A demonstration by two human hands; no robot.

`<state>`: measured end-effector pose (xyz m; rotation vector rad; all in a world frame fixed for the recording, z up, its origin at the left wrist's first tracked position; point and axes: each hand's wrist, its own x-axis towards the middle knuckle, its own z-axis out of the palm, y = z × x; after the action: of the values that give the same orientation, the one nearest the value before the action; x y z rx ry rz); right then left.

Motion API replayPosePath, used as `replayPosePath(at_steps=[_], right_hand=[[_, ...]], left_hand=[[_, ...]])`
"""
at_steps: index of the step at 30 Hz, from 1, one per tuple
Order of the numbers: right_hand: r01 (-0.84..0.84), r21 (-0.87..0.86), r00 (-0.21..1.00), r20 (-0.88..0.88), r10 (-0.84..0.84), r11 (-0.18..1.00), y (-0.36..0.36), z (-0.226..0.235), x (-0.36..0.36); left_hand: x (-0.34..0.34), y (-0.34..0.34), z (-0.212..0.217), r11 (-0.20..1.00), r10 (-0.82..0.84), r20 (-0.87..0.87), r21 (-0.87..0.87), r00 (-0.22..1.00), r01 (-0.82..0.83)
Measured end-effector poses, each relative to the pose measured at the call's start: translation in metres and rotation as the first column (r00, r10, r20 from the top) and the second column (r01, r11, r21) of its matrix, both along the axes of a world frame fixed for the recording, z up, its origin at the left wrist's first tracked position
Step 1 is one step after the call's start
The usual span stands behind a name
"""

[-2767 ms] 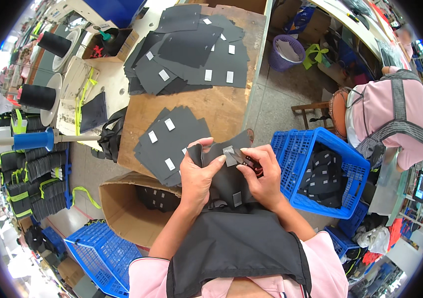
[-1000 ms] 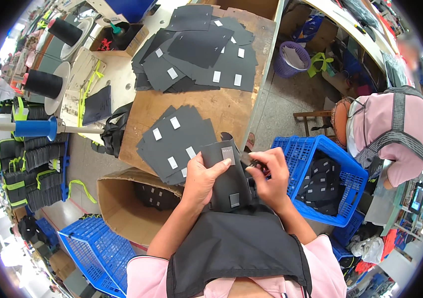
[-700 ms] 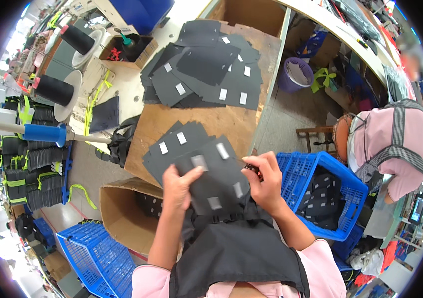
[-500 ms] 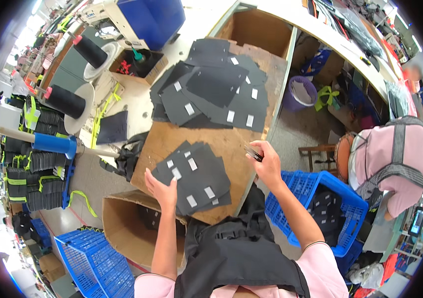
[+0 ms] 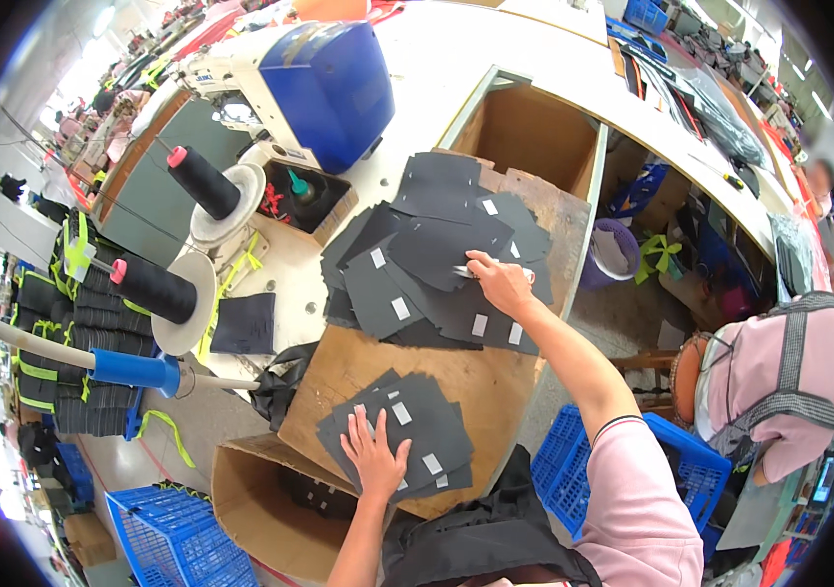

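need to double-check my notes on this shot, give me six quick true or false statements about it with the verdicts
1. The left hand lies spread on the nearer pile of dark panels. True.
2. The right hand is on that same pile. False: the right hand is at the farther pile of dark panels.
3. The right hand has a small metal-tipped tool in its grip. True.
4. The sewing machine has a large red cover. False: the sewing machine's large cover is blue.
5. Both thread cones are black. True.
6. The cardboard box is closed. False: the cardboard box is open, with dark pieces inside.
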<state>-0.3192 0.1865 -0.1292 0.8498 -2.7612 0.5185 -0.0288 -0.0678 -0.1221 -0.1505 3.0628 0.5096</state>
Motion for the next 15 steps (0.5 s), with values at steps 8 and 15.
replayPosePath(at_steps=[8, 15], right_hand=[[0.023, -0.585, 0.973, -0.172, -0.152, 0.811, -0.008, 0.097, 0.095], [0.023, -0.625, 0.999, 0.039, 0.002, 0.781, -0.005, 0.162, 0.236]], left_hand=[[-0.076, 0.049, 0.111, 0.982, -0.02, -0.527, 0.151, 0.85, 0.117], [-0.059, 0.087, 0.144, 0.529, -0.258, 0.058, 0.844, 0.964, 0.091]])
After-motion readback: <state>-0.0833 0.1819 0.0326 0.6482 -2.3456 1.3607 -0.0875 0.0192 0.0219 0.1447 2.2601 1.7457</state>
